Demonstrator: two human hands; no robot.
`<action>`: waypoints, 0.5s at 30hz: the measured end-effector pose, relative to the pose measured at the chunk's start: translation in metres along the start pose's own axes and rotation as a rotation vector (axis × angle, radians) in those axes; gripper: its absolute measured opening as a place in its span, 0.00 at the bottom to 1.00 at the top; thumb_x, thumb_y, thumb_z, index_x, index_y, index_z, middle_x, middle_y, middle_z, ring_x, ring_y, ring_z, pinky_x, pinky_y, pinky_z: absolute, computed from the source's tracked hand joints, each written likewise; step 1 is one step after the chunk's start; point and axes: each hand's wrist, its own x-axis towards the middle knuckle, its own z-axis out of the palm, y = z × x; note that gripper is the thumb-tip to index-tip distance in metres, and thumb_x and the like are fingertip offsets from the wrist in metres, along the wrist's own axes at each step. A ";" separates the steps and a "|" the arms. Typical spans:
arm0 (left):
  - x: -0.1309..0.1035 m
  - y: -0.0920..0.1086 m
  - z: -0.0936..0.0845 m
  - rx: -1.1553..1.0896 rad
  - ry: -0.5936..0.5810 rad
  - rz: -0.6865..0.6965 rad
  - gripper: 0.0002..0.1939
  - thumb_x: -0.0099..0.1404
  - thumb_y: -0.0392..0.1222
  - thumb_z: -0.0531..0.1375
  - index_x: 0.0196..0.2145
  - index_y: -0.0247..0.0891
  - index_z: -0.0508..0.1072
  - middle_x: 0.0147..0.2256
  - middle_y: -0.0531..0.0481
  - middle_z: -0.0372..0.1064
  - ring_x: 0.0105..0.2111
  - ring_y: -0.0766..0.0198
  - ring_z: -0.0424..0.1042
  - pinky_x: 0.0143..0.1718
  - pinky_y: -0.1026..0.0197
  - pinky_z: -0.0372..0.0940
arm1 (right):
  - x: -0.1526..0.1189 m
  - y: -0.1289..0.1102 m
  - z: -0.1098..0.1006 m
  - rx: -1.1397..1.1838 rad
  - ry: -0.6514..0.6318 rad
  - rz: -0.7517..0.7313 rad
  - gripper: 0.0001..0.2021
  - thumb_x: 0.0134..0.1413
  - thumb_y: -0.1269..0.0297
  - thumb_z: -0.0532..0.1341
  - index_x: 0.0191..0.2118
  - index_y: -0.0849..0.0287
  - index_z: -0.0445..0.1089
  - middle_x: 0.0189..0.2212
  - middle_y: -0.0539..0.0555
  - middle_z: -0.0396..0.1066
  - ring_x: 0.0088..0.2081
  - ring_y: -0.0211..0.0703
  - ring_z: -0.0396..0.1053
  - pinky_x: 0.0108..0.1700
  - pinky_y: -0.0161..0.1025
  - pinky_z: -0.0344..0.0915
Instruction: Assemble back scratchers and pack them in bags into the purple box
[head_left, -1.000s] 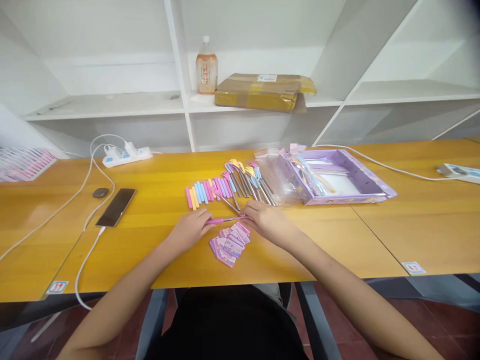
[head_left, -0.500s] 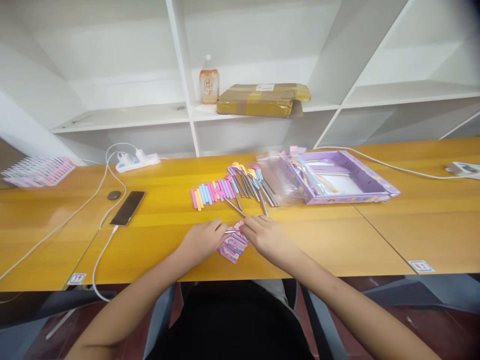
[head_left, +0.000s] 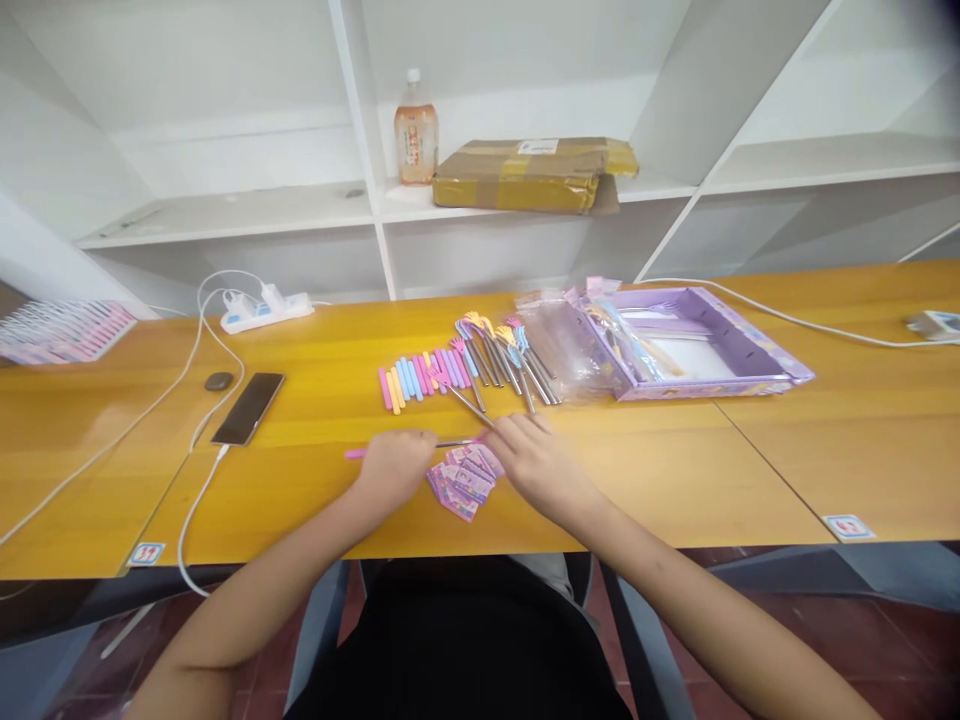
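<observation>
My left hand (head_left: 397, 465) is closed round a thin rod with a pink handle (head_left: 355, 454) poking out on its left and a metal shaft (head_left: 454, 442) on its right. The shaft's pink end reaches the fingers of my right hand (head_left: 525, 450), which are closed on it. Small purple-pink cards (head_left: 465, 482) lie overlapped on the table below the rod. Beyond the hands, coloured handle pieces (head_left: 409, 382) form a row. Metal rods with small coloured hand-shaped tips (head_left: 499, 350) lie in a pile beside them; one more rod (head_left: 471, 405) ends close to my right hand.
A purple tray (head_left: 720, 385) with a plastic-wrapped bundle stands at the right. A phone (head_left: 249, 408), a dark oval object (head_left: 218, 381) and a power strip (head_left: 268, 313) lie left. A cardboard box (head_left: 517, 175) and bottle (head_left: 415, 140) occupy the shelf.
My left hand has moved slightly left, and more of the metal shaft and the pink handle now shows. My right hand stays near the same spot. The camera view has shifted slightly.
</observation>
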 end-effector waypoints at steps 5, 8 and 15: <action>-0.030 -0.099 -0.001 0.148 0.066 -0.164 0.15 0.73 0.30 0.51 0.40 0.34 0.79 0.36 0.36 0.80 0.37 0.44 0.82 0.34 0.54 0.67 | -0.078 0.097 -0.016 -0.272 0.065 0.214 0.09 0.73 0.74 0.58 0.45 0.60 0.77 0.35 0.57 0.72 0.39 0.48 0.65 0.44 0.45 0.55; -0.052 -0.145 0.012 0.236 0.121 -0.172 0.16 0.75 0.33 0.52 0.37 0.36 0.79 0.32 0.39 0.79 0.36 0.44 0.81 0.31 0.56 0.63 | -0.128 0.145 -0.023 -0.341 0.102 0.220 0.06 0.73 0.68 0.63 0.40 0.59 0.77 0.32 0.55 0.72 0.37 0.47 0.67 0.43 0.43 0.57; -0.065 -0.149 0.033 0.177 0.267 -0.021 0.13 0.75 0.37 0.54 0.35 0.37 0.75 0.33 0.42 0.78 0.36 0.51 0.80 0.33 0.58 0.62 | -0.164 0.146 -0.018 -0.124 0.059 0.328 0.06 0.75 0.64 0.61 0.44 0.58 0.74 0.41 0.57 0.77 0.41 0.48 0.74 0.45 0.42 0.65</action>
